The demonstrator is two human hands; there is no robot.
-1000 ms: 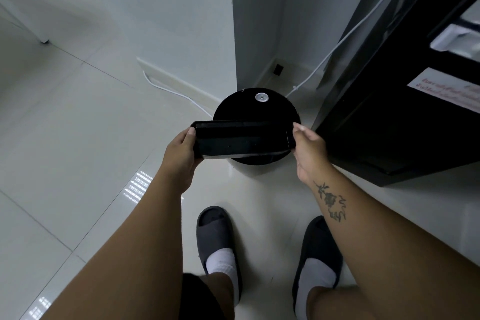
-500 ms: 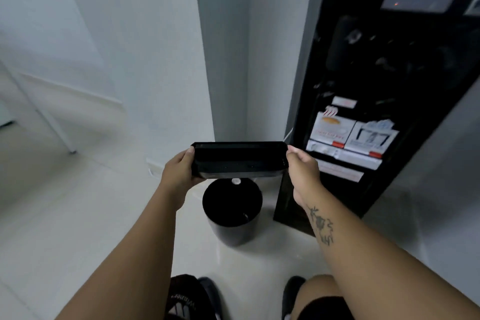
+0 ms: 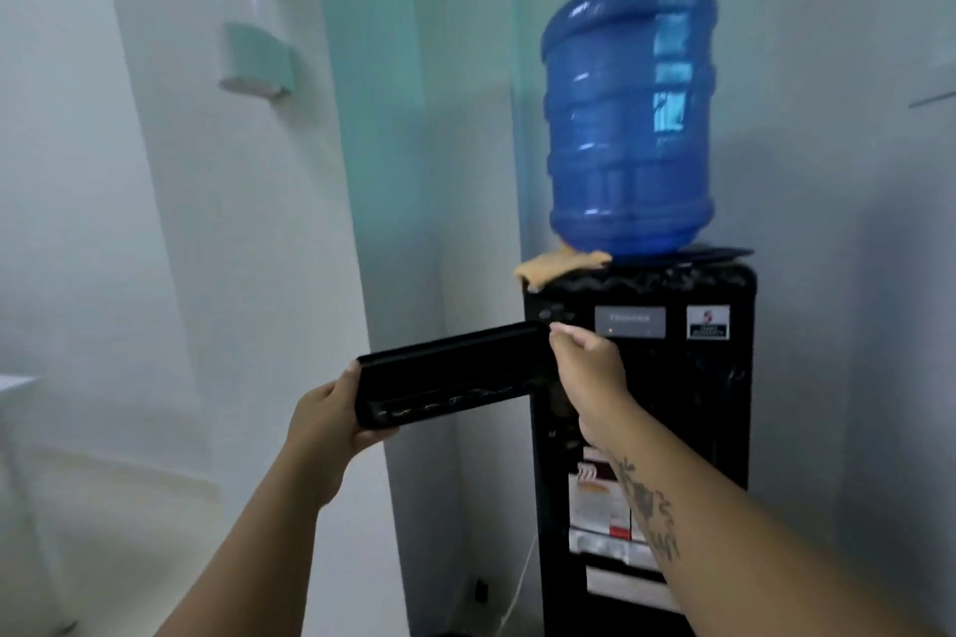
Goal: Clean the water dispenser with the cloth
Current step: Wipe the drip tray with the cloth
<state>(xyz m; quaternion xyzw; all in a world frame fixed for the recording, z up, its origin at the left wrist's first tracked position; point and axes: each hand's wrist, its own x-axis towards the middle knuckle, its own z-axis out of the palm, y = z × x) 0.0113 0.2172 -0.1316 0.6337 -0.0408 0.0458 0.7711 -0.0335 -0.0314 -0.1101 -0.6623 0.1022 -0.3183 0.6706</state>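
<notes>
A black water dispenser stands on the right with a blue water bottle on top. A yellow cloth lies on the dispenser's top left corner, beside the bottle. I hold a black drip tray level in front of the dispenser's left side. My left hand grips the tray's left end. My right hand grips its right end, near the dispenser's front panel.
A white wall and a pale green column stand left of the dispenser. A white cable runs down beside the dispenser's base. A wall-mounted holder hangs at the upper left.
My view has swung up from the floor and the black bin to the dispenser's top. Both hands have lifted the drip tray up and to the right, toward the dispenser.
</notes>
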